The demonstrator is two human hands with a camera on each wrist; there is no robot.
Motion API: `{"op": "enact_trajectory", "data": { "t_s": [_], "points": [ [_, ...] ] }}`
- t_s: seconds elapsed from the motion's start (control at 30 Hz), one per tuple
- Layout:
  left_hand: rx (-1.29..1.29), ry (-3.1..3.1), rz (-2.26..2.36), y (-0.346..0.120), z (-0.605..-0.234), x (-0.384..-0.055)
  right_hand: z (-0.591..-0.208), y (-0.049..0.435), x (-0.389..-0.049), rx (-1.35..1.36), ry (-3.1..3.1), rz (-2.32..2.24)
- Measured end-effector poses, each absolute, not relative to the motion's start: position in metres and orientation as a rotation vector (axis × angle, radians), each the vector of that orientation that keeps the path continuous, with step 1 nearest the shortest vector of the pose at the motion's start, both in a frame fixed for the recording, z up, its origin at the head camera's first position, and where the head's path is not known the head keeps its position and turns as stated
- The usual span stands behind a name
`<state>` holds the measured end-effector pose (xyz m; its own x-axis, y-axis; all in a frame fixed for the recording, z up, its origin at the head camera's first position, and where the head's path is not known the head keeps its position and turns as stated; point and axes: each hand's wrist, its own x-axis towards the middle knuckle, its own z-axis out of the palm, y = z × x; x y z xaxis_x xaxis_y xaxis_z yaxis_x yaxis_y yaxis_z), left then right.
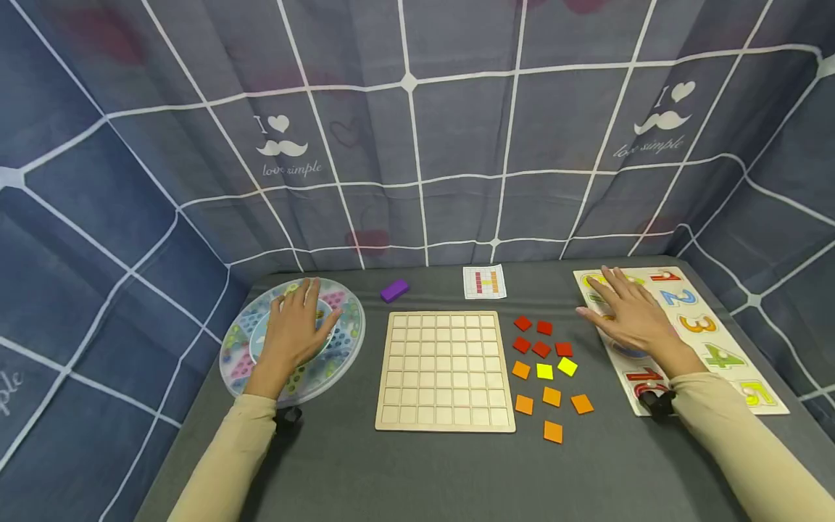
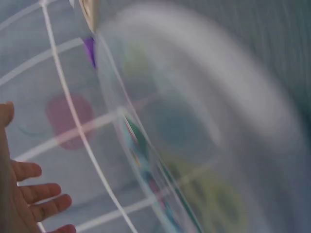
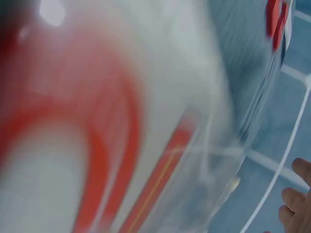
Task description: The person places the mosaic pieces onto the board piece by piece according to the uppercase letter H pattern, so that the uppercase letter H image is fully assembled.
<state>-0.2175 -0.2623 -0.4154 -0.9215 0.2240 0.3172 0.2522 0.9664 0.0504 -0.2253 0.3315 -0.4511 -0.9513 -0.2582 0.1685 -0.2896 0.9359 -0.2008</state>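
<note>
Left hand (image 1: 291, 335) and right hand (image 1: 629, 319) outstretched, nothing gripped.
Left fingers straight, thumb apart, above the round board (image 1: 351, 333) at left; right fingers spread above the number board (image 1: 701, 344) at right; contact unconfirmed for either. Grid (image 1: 446, 371) sits centrally between them, presumably for reach from both sides; red, yellow and orange tiles (image 1: 544, 371) lie loose beside it, likely to suit the right hand. Card (image 1: 485, 282) and purple block (image 1: 394, 291) lie beyond; the two boards take up the flanks.
</note>
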Motion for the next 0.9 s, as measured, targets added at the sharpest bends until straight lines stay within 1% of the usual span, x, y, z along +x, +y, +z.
{"op": "enact_trajectory", "data": {
  "t_s": [0.13, 0.27, 0.43, 0.63, 0.9],
  "points": [
    [-0.384, -2.713, -0.309, -0.242, -0.415, -0.203, -0.447, 0.299, -0.225, 0.499, -2.930, 0.391],
    [-0.409, -2.650, -0.472, -0.217, -0.415, -0.187, -0.444, 0.267, -0.220, 0.525, -2.921, 0.562],
    [-0.444, -2.669, -0.663, -0.184, -0.418, -0.162, -0.451, 0.240, -0.218, 0.597, -2.881, 0.751],
    [-0.457, -2.714, -0.841, -0.156, -0.431, -0.132, -0.469, 0.226, -0.223, 0.718, -2.819, 0.882],
    [-0.444, -2.812, -0.948, -0.139, -0.462, -0.104, -0.488, 0.228, -0.230, 0.701, -2.810, 0.983]
  ]
}}
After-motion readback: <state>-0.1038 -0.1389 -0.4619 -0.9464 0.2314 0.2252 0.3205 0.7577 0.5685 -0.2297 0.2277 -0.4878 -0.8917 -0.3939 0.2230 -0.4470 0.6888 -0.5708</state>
